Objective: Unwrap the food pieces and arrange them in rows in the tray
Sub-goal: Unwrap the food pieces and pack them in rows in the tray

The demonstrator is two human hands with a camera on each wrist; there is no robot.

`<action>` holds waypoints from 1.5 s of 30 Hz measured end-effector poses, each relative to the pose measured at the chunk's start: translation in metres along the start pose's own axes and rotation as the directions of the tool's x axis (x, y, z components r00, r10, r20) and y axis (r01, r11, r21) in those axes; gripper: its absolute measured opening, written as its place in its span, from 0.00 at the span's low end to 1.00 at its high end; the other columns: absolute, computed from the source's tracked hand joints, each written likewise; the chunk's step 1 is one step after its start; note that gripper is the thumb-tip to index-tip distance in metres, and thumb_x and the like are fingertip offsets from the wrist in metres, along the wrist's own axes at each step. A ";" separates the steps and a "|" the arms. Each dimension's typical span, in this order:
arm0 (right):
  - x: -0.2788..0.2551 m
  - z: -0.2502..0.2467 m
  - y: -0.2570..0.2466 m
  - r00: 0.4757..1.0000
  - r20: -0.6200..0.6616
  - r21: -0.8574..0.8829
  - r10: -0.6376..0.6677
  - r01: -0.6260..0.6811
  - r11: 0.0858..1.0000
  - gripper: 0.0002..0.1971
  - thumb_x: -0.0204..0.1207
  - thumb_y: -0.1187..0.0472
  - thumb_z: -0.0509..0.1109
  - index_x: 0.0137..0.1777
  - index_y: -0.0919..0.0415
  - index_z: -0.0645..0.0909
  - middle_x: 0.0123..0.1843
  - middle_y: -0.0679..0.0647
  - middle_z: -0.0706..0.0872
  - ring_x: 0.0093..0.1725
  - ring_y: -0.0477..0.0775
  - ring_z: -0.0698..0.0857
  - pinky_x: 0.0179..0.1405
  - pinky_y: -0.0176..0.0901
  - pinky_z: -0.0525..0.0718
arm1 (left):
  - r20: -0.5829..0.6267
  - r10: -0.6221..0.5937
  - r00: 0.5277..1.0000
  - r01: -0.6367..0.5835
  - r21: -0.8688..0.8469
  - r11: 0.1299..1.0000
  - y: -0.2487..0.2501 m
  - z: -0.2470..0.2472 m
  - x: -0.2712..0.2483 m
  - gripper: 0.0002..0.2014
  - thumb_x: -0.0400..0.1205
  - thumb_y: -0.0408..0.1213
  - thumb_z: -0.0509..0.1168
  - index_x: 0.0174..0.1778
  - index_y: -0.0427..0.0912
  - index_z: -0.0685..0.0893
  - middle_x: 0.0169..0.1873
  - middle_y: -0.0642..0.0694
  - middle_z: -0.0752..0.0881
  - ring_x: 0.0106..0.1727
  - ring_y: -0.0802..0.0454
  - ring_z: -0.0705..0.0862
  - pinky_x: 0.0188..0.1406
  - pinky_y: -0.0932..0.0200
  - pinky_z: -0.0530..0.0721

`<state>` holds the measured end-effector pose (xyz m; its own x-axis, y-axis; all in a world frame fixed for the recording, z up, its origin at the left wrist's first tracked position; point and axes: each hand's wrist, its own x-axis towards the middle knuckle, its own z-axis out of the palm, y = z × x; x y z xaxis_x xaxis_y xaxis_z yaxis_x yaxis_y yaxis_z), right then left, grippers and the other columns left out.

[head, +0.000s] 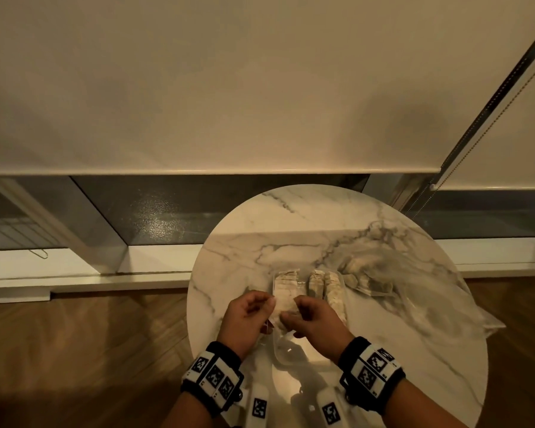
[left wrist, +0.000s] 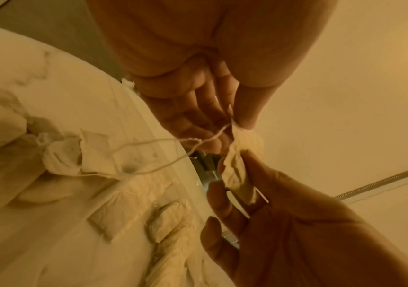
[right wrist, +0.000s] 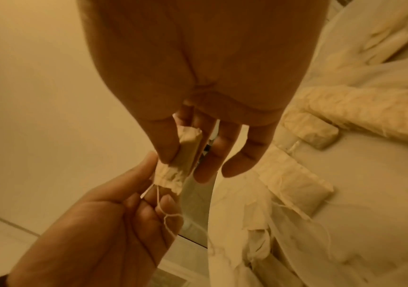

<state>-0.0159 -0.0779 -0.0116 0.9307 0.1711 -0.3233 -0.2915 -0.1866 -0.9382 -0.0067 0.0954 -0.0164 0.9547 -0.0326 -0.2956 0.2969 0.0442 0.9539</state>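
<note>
One wrapped food piece (right wrist: 177,165) pinched between left hand (head: 244,319) and right hand (head: 317,324), long axis running hand to hand, three rows in clear tray (head: 291,355), marble table (head: 414,350).

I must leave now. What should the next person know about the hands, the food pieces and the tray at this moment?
Left hand: pinches the paper end and string of a wrapped piece.
Right hand: grips the body of the same piece, held above the near part of the tray.
Done: several pieces stand in rows at the far end of the clear tray.
Left: finish opening this piece and set it in a row. More wrapped pieces lie in the plastic bag to the right of the tray on the marble table; their number cannot be told.
</note>
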 end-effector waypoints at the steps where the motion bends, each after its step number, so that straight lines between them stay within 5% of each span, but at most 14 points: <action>1: -0.001 0.001 0.001 1.000 -0.018 0.029 0.019 -0.018 0.999 0.08 0.79 0.63 0.75 0.48 0.69 0.84 0.37 0.57 0.87 0.38 0.52 0.85 0.36 0.48 0.82 | -0.019 -0.015 1.000 0.014 -0.019 1.000 -0.002 0.000 0.000 0.04 0.81 0.31 0.71 0.49 0.34 0.87 0.35 0.43 0.90 0.32 0.52 0.85 0.31 0.56 0.87; 7: 0.003 -0.003 0.015 0.993 -0.089 0.015 0.071 -0.070 0.997 0.07 0.81 0.61 0.72 0.51 0.67 0.84 0.40 0.65 0.89 0.37 0.52 0.87 0.29 0.43 0.82 | -0.051 -0.063 0.997 0.065 0.042 0.997 -0.016 0.007 0.004 0.05 0.81 0.31 0.71 0.49 0.33 0.87 0.37 0.36 0.90 0.32 0.50 0.87 0.32 0.58 0.87; 10: 0.007 -0.009 0.027 0.981 -0.172 -0.030 0.091 -0.098 0.995 0.07 0.81 0.60 0.73 0.46 0.64 0.88 0.41 0.61 0.90 0.39 0.51 0.88 0.35 0.41 0.84 | -0.129 -0.109 0.986 0.116 0.045 0.992 -0.032 0.008 0.012 0.06 0.83 0.37 0.70 0.45 0.39 0.88 0.35 0.42 0.90 0.34 0.51 0.86 0.35 0.55 0.86; 14: 0.017 -0.021 0.044 0.940 -0.293 -0.115 0.174 -0.215 0.970 0.04 0.76 0.58 0.78 0.42 0.56 0.91 0.37 0.51 0.92 0.37 0.46 0.88 0.41 0.38 0.84 | -0.199 -0.161 0.967 0.230 0.406 0.884 -0.054 0.008 0.020 0.09 0.76 0.43 0.76 0.46 0.50 0.82 0.43 0.51 0.87 0.43 0.57 0.84 0.40 0.70 0.78; 18: 0.026 -0.025 0.056 0.959 -0.202 -0.191 0.198 -0.237 0.953 0.07 0.77 0.62 0.76 0.46 0.68 0.86 0.34 0.55 0.86 0.33 0.50 0.84 0.34 0.41 0.82 | -0.121 -0.235 0.964 0.262 0.569 0.779 -0.069 0.017 0.020 0.22 0.74 0.45 0.78 0.61 0.48 0.82 0.51 0.51 0.85 0.50 0.57 0.83 0.47 0.68 0.79; 25: 0.046 -0.018 0.075 0.959 -0.159 -0.463 0.233 -0.281 0.840 0.06 0.80 0.62 0.70 0.45 0.56 0.88 0.38 0.51 0.88 0.40 0.50 0.87 0.44 0.42 0.88 | -0.094 -0.132 0.987 0.161 0.624 0.764 -0.069 0.022 0.018 0.13 0.77 0.38 0.75 0.57 0.47 0.88 0.39 0.60 0.85 0.40 0.68 0.82 0.36 0.79 0.74; 30: 0.060 -0.008 0.079 0.960 -0.197 -0.527 0.201 -0.276 0.804 0.07 0.79 0.62 0.70 0.52 0.55 0.89 0.45 0.50 0.88 0.47 0.51 0.87 0.52 0.44 0.87 | -0.119 -0.035 0.992 0.108 0.687 0.719 -0.063 0.016 0.015 0.07 0.79 0.40 0.74 0.50 0.43 0.91 0.42 0.50 0.91 0.41 0.61 0.86 0.48 0.66 0.85; 33: 0.067 -0.003 0.081 0.960 -0.220 -0.553 0.175 -0.271 0.788 0.10 0.78 0.61 0.71 0.56 0.55 0.89 0.52 0.53 0.90 0.54 0.52 0.87 0.58 0.42 0.84 | -0.112 0.048 0.993 0.040 0.669 0.742 -0.056 0.012 0.016 0.04 0.78 0.39 0.75 0.46 0.45 0.93 0.36 0.55 0.90 0.34 0.71 0.83 0.38 0.79 0.79; 35: 0.071 -0.002 0.079 0.952 -0.260 -0.549 0.160 -0.282 0.787 0.10 0.78 0.61 0.70 0.57 0.57 0.89 0.53 0.56 0.90 0.55 0.54 0.87 0.57 0.40 0.82 | -0.116 0.076 0.990 0.013 0.625 0.780 -0.052 0.010 0.016 0.03 0.77 0.39 0.76 0.45 0.46 0.93 0.33 0.59 0.89 0.34 0.70 0.85 0.39 0.78 0.80; 39: 0.079 -0.001 0.080 0.941 -0.297 -0.525 0.161 -0.301 0.796 0.11 0.78 0.60 0.71 0.57 0.58 0.88 0.53 0.57 0.91 0.55 0.56 0.88 0.53 0.37 0.79 | -0.038 0.022 0.999 0.001 0.526 0.851 -0.050 0.014 0.015 0.03 0.77 0.37 0.77 0.44 0.46 0.92 0.33 0.53 0.90 0.35 0.64 0.88 0.42 0.63 0.87; 45: 0.081 0.001 0.079 0.944 -0.292 -0.517 0.152 -0.290 0.805 0.12 0.75 0.61 0.73 0.57 0.63 0.87 0.47 0.58 0.91 0.49 0.56 0.88 0.50 0.41 0.83 | 0.244 -0.134 0.960 -0.108 0.771 0.628 -0.055 0.023 0.001 0.13 0.78 0.50 0.72 0.57 0.55 0.89 0.46 0.60 0.90 0.44 0.67 0.85 0.52 0.67 0.83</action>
<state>0.0365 -0.0775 -0.1118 0.8990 -0.1496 -0.4115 -0.3901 -0.7004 -0.5977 -0.0220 0.0700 -0.0678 0.8728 -0.2808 -0.3992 0.0693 -0.7383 0.6709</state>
